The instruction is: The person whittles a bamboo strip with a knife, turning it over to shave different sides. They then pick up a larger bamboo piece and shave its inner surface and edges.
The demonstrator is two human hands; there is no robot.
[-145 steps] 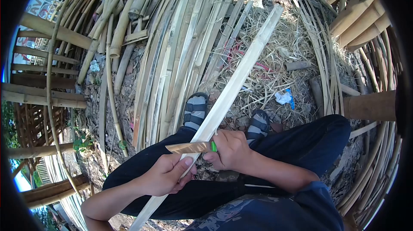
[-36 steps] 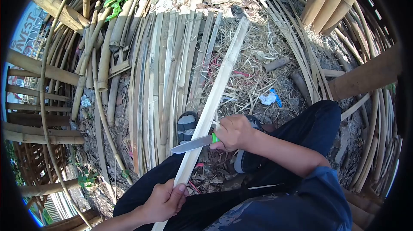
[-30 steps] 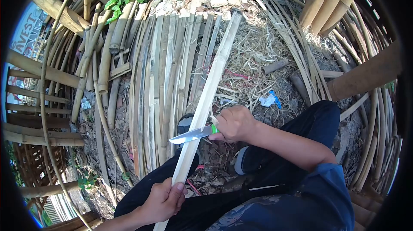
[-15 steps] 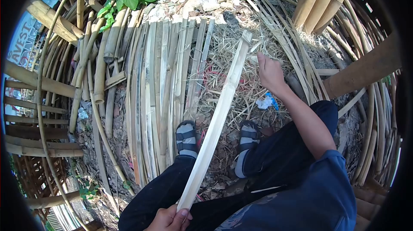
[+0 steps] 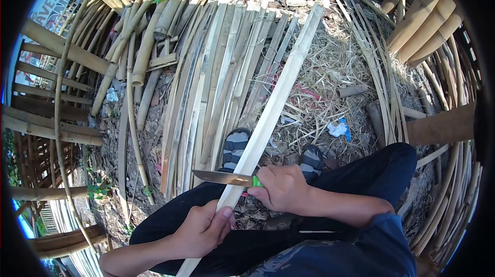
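Note:
A long pale bamboo strip (image 5: 278,93) runs slantwise from below my left hand up toward the far ground. My left hand (image 5: 202,229) is wrapped round its lower part, with the thumb on top and the strip's end sticking out beneath. Just above, my right hand (image 5: 282,188) grips the green handle of a knife (image 5: 223,177). The blade lies crosswise over the strip, its tip pointing left. Most of the handle is hidden inside my fist.
Several split bamboo strips (image 5: 216,91) lie side by side left of my feet. Curly shavings (image 5: 325,78) cover the ground ahead, with a blue and white scrap (image 5: 339,129) among them. Thick bamboo poles (image 5: 438,126) stand at the right; more poles (image 5: 67,50) are stacked at the left.
My right hand has come back from the strip's far end to near my left hand, and the knife now shows across the strip. My left hand holds it farther up from its near end.

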